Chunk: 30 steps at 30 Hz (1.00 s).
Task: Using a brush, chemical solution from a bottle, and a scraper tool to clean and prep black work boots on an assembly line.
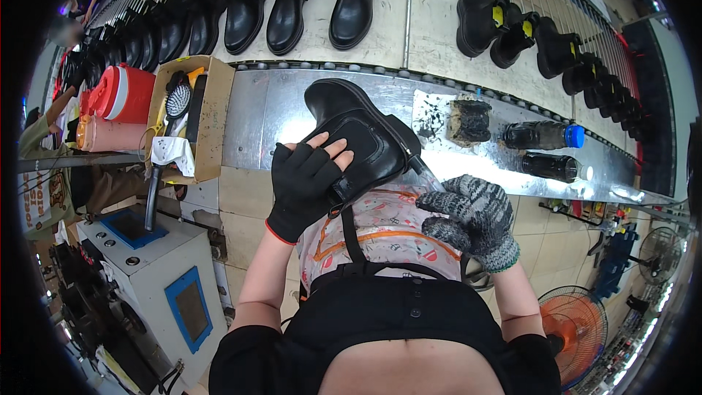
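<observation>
We hold a glossy black leather ankle boot (pixel 358 135) at the metal bench's (pixel 270 110) near edge: our black-gloved left hand (pixel 303 183) clasps its side, while our grey knitted-gloved right hand (pixel 472 219) pinches a thin tool against it.

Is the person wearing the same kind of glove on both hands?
No: the left hand wears a black fingerless glove, while the right hand wears a grey knitted one.

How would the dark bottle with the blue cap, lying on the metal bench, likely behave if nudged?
The blue-capped bottle lies on its side on the smooth metal bench, so it would probably roll easily. It looks full of dark liquid, so likely fairly heavy for its size. The second dark bottle close beside it might stop it, or get knocked too.
</observation>
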{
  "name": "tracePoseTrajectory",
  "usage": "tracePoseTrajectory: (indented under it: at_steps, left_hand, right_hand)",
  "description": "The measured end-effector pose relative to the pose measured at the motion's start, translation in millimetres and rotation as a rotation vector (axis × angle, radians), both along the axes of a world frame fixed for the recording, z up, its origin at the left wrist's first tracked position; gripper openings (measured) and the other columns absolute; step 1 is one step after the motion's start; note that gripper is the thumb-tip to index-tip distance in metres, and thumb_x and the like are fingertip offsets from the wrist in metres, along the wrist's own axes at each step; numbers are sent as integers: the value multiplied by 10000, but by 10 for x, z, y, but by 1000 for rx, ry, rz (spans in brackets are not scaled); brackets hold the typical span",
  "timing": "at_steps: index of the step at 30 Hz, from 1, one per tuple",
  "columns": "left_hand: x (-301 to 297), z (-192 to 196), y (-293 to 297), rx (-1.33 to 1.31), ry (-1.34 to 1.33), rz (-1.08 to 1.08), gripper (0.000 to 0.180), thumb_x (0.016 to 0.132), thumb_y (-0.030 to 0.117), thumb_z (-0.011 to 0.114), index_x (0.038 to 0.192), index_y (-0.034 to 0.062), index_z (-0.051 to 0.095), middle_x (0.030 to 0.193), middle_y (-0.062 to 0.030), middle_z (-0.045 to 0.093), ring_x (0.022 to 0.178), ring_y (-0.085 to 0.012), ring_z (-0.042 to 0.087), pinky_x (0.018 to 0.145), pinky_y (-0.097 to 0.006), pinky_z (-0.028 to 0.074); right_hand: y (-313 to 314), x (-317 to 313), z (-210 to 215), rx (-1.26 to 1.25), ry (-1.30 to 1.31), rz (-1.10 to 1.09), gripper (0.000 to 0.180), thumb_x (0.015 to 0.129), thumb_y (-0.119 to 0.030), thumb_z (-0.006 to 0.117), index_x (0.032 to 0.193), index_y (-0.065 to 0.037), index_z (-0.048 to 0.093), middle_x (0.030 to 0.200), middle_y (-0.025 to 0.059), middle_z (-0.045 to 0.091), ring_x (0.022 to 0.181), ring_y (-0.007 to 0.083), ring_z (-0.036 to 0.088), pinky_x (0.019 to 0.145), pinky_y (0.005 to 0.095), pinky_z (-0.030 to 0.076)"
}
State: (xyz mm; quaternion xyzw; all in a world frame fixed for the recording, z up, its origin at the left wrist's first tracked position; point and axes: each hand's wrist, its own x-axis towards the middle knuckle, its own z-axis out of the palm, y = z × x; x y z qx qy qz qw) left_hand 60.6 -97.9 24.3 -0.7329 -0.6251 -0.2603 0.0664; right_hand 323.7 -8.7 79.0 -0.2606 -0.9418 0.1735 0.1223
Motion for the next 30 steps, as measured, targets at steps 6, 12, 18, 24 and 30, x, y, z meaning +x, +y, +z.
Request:
tracePoseTrajectory:
  at_steps: [6, 12, 18, 24, 30]
  left_hand:
    - [-13, -4, 9, 5, 1, -4, 304, 670, 168, 657, 973, 172, 632, 1060, 4, 636, 1001, -195, 584, 748, -350, 361]
    - [-12, 14, 23, 14, -9, -11, 315, 656, 173, 675, 968, 170, 632, 1049, 2, 641, 994, -196, 588, 743, -346, 361]
    - [-64, 69, 47, -28, -55, 9, 250, 722, 193, 633, 969, 156, 646, 1047, -4, 650, 999, -207, 601, 787, -349, 363]
    - [-117, 133, 68, -38, -113, 22, 329, 653, 210, 695, 975, 160, 649, 1049, -6, 646, 990, -201, 597, 770, -332, 356]
    - [-160, 172, 65, -29, -170, 49, 334, 653, 218, 703, 978, 153, 657, 1049, -5, 648, 990, -205, 602, 783, -330, 360]
  right_hand:
    - [24, 3, -80, 19, 1, 13, 309, 732, -479, 665, 961, -276, 707, 704, 13, 551, 608, 187, 547, 512, 317, 411]
    - [60, 22, -105, 65, -2, 46, 256, 734, -457, 673, 913, -279, 713, 643, 0, 517, 571, 172, 531, 479, 313, 374]
    - [16, 23, -1, -84, -18, 27, 192, 705, -325, 661, 876, -258, 718, 692, -8, 574, 641, 199, 545, 565, 339, 397]
    - [-26, 10, -6, -90, 20, 24, 184, 701, -324, 664, 862, -250, 718, 689, -6, 569, 643, 200, 543, 575, 350, 391]
    - [-88, 34, -91, -123, 110, 11, 180, 700, -307, 668, 867, -258, 716, 691, -11, 558, 647, 197, 538, 586, 351, 379]
